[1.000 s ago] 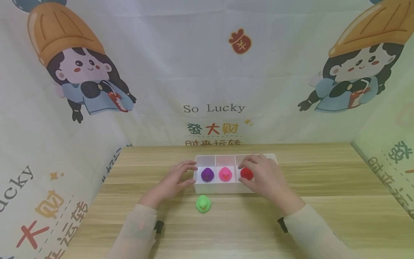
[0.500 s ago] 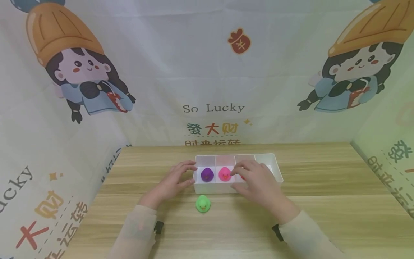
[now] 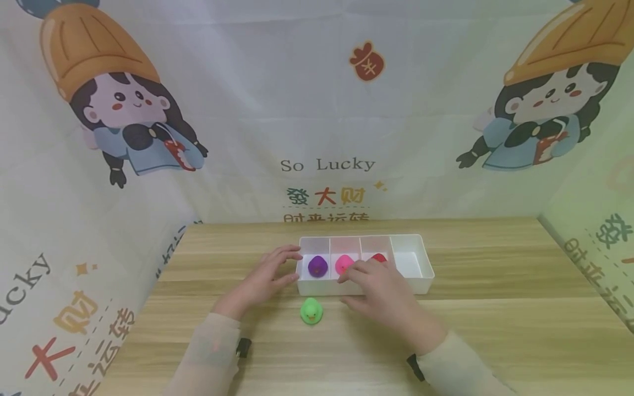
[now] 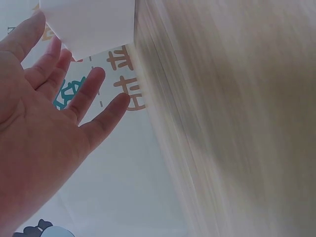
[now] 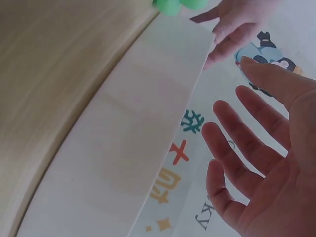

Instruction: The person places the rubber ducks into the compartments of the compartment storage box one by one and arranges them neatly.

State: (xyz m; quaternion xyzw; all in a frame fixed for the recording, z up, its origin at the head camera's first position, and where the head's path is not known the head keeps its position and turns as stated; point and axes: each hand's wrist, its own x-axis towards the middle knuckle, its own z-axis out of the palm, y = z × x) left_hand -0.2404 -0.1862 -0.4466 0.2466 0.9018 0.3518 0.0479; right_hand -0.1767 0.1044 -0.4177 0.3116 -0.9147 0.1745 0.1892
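A white divided box (image 3: 342, 287) stands on the table with a purple toy duck (image 3: 317, 267), a pink toy duck (image 3: 344, 264) and a red toy duck (image 3: 379, 257) in separate compartments; its rightmost compartment holds nothing. My left hand (image 3: 264, 278) touches the box's left end with thumb and fingers spread. Over the front wall hovers my right hand (image 3: 383, 297), fingers loosely bent and holding nothing; it partly covers the pink and red ducks. On the table in front of the box sits a green toy duck (image 3: 311, 311), left of my right hand. The right wrist view shows its green edge (image 5: 170, 6).
The wooden table (image 3: 495, 275) reaches back to a printed cloth (image 3: 327, 110) that hangs behind and along both sides. Dark wrist straps (image 3: 416, 367) show at the sleeves.
My right hand has let go of the red duck in its compartment and moved left and toward me, across the box's front wall. The left hand has stayed at the box's left end.
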